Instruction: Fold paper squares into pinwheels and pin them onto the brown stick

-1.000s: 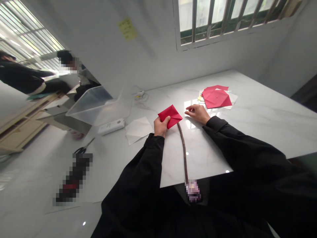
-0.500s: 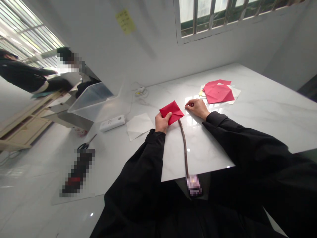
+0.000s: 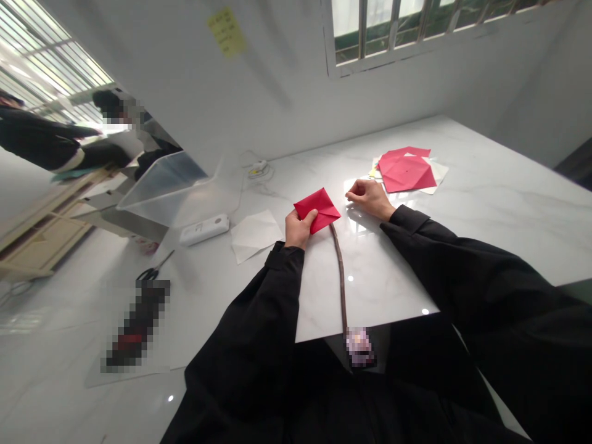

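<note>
A small red paper envelope (image 3: pixel 324 206) with folded flaps is gripped in my left hand (image 3: pixel 298 229), the thumb pressing on its front. To the right of it, apart from the envelope, is my right hand (image 3: pixel 370 198), low over the white table. Its thumb and index finger are pinched together; whatever may be between them is too small to make out. Beneath the envelope a thin brown stick (image 3: pixel 341 271) runs down toward the table's near edge. Left of my left hand lies a creased white sheet of paper (image 3: pixel 256 235).
Red and white papers (image 3: pixel 407 171) are piled at the back right. On the left are a clear plastic bin (image 3: pixel 161 185), a white power strip (image 3: pixel 204 230), scissors (image 3: pixel 150 273) and a blurred-out dark object (image 3: pixel 136 327). Two people sit beyond the bin.
My right hand's fingers have drawn together into a pinch. My left hand keeps hold of the red envelope, and the view has shifted slightly.
</note>
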Available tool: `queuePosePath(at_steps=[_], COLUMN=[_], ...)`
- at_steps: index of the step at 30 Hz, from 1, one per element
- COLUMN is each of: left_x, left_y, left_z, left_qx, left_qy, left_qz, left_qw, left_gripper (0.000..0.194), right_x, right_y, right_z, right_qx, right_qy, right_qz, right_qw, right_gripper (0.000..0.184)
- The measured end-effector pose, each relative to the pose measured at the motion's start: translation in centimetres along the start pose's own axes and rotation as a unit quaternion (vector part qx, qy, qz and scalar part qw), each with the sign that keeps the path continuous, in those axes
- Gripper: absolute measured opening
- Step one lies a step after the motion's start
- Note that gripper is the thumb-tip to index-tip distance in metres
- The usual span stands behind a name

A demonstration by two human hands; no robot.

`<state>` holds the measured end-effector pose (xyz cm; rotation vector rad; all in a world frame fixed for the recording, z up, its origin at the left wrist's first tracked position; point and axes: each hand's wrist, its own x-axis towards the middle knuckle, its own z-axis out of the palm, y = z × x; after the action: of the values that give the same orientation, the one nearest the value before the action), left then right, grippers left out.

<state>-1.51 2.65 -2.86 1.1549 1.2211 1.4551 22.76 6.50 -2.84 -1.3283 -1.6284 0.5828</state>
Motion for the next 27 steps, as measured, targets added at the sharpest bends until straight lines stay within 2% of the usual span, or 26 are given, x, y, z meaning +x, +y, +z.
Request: queuePosePath(at_steps=[13, 17, 20, 24, 27], left_x=[0.1, 0.1, 0.0, -0.1, -0.3], left_y=[-0.3, -0.2, -0.1, 0.0, 0.0], left_z=[0.0, -0.1, -0.1, -0.2, -0.2], left_qx=[-0.004, -0.003, -0.001, 0.012, 0.029], left_qy=[-0.007, -0.013, -0.019, -0.028, -0.042], left_qz=[-0.010, -0.017, -0.023, -0.011, -0.009], left_qw=[1.000, 1.000, 1.000, 0.999, 0.999], left_gripper=[0.044, 0.043, 0.044, 0.043, 0.043], right_x=[0.2, 0.2, 0.0, -0.7, -1.3], right_y=[0.8, 0.9, 0.7, -1.0, -3.0], right_z=[0.3, 0.2, 0.3, 0.7, 0.9], right_qx=[0.043, 0.054, 0.129, 0.277, 0.307], right_qy=[-0.041, -0.047, -0.066, -0.067, -0.052], right_qz=[0.013, 0.029, 0.040, 0.051, 0.033], right_qw=[0.998, 0.997, 0.989, 0.957, 0.950], right_gripper=[0.026, 0.023, 0.024, 0.036, 0.041])
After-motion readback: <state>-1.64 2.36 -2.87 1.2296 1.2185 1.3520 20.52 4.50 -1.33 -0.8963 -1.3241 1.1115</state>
